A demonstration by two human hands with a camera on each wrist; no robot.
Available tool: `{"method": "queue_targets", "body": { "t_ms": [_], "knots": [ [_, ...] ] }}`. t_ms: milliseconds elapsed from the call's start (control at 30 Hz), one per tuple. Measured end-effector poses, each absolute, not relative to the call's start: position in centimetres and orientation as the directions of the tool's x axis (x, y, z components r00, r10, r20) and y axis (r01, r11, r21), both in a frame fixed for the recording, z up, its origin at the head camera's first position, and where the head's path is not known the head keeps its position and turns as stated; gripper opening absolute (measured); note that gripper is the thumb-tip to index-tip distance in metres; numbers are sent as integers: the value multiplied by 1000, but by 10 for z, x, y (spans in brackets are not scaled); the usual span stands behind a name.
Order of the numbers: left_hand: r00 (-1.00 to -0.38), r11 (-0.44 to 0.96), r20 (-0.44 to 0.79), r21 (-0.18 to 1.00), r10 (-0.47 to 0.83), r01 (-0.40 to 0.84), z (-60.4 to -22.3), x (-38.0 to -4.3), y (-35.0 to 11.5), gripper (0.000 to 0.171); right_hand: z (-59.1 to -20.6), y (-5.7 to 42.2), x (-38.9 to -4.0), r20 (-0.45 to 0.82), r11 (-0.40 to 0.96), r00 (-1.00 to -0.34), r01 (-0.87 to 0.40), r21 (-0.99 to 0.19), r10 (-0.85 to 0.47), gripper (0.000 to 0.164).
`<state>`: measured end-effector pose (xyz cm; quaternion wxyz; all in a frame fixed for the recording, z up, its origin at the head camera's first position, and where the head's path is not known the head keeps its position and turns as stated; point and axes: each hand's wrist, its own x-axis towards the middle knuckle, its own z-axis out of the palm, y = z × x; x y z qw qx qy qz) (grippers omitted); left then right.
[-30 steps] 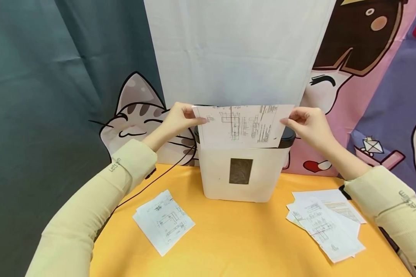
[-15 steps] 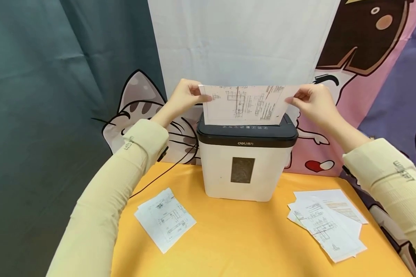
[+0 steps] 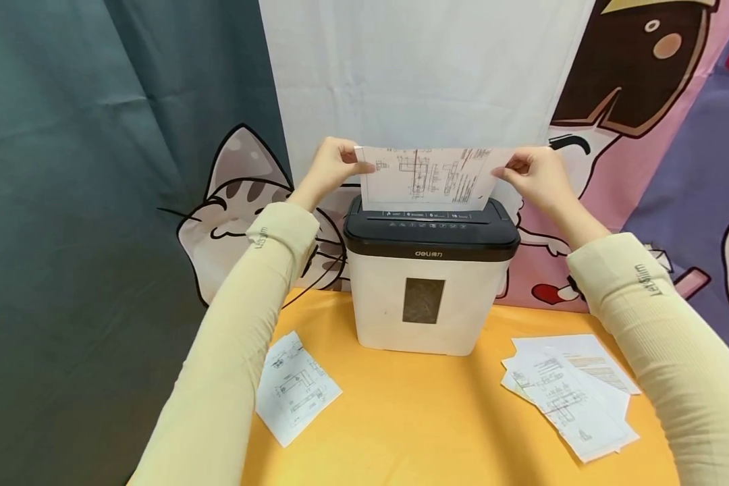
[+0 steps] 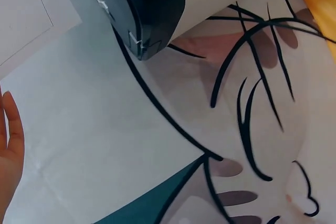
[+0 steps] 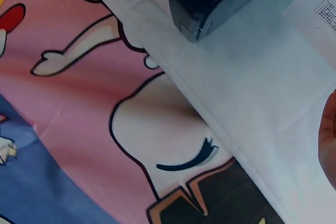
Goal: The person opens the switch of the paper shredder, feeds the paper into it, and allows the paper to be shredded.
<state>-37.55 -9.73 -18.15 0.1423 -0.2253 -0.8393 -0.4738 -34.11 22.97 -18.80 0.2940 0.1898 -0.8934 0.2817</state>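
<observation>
Both hands hold up a printed sheet of paper (image 3: 428, 179) above the paper shredder (image 3: 428, 283). The left hand (image 3: 331, 165) pinches the sheet's left edge with thumb on the near face; the right hand (image 3: 534, 175) pinches its right edge the same way. The sheet's lower edge appears just over the shredder's black top (image 3: 431, 233); whether it touches the slot, I cannot tell. In the left wrist view, a corner of the sheet (image 4: 31, 19) shows beside the black top (image 4: 142, 9). The right wrist view catches the sheet's other corner (image 5: 315, 22) and part of the right hand (image 5: 328, 140).
A few printed papers (image 3: 294, 388) lie on the yellow table (image 3: 413, 418) at left, partly behind the left sleeve. Several more papers (image 3: 571, 398) overlap at right. A black cord (image 3: 312, 283) runs left of the shredder. A cartoon-printed curtain (image 3: 237, 209) hangs behind.
The sheet first rose and moved back from in front of the shredder's top, uncovering it. Over the last half second it shifted slightly farther back, with both hands and forearms coming inward.
</observation>
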Motion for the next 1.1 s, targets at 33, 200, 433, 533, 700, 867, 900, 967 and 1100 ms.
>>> {"method": "queue_targets", "body": {
  "t_ms": [33,200,433,533,700,867,900,967,1100],
  "knots": [
    [-864,450,446,738,234,503,-182,-377,-96,18,-189,230,-343,627,768,-759,-503,-397,-173,16],
    [-873,445,441,752,207,486,-188,-383,-92,19,-194,231,-351,624,759,-762,-506,-410,-171,16],
    [-873,459,446,745,197,484,-199,-386,-91,18,-204,231,-357,620,765,-764,-504,-401,-178,16],
    [-869,471,453,734,198,490,-204,-385,-90,18,-208,231,-357,609,765,-773,-498,-409,-178,16],
    [-869,488,458,725,187,486,-208,-385,-87,20,-212,232,-358,606,764,-778,-491,-419,-168,16],
    [-873,475,454,737,179,481,-210,-386,-85,21,-214,234,-358,602,760,-783,-484,-433,-156,16],
    [-872,470,455,739,179,482,-210,-386,-84,21,-215,234,-358,601,759,-784,-482,-437,-153,16],
    [-871,469,458,739,178,484,-210,-386,-83,21,-215,234,-358,601,760,-786,-478,-441,-146,16],
    [-878,489,451,735,164,469,-210,-387,-83,20,-213,232,-359,604,770,-783,-476,-425,-150,16]
  ]
}}
